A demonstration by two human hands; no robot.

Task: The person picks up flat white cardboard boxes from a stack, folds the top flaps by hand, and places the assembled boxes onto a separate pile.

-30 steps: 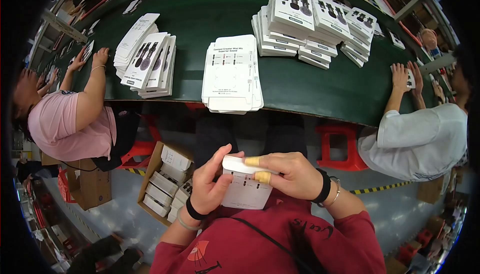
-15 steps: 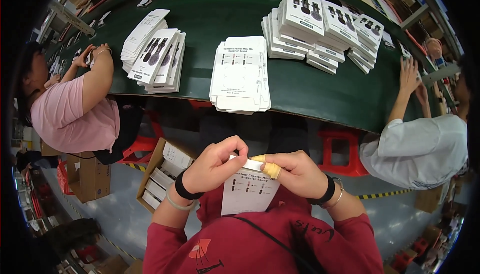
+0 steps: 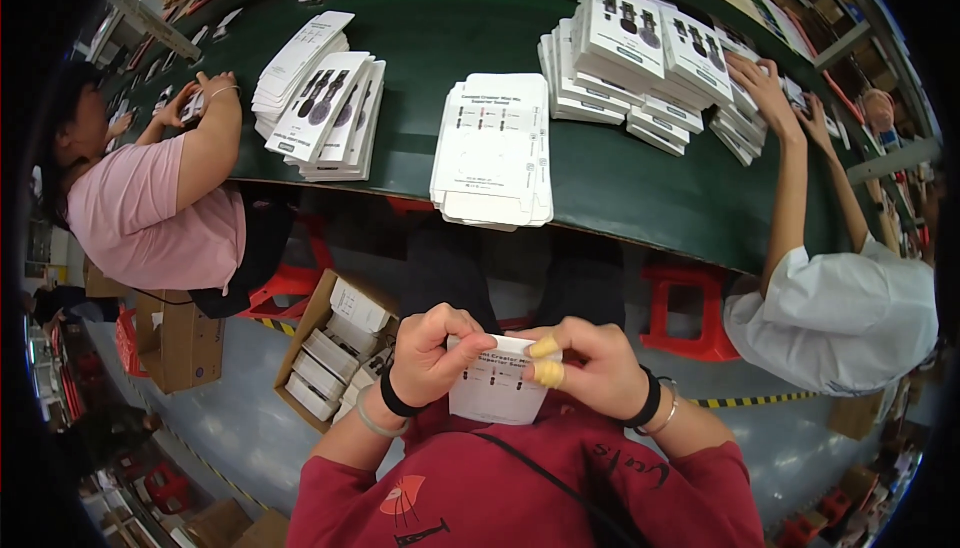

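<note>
Between the left hand (image 3: 428, 360) and right hand (image 3: 602, 368), a white box (image 3: 494, 400) is being pinched by both at its top. Beyond them, a carton stack (image 3: 490, 156) is being supported by a green table (image 3: 430, 23).

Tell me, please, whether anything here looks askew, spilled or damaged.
Nothing looks spilled or plainly damaged. The left stacks on the table are askew, edges out of line, and boxes in the carton lie at mixed angles. Also unusual: yellow wraps on two digits of the right hand.
</note>
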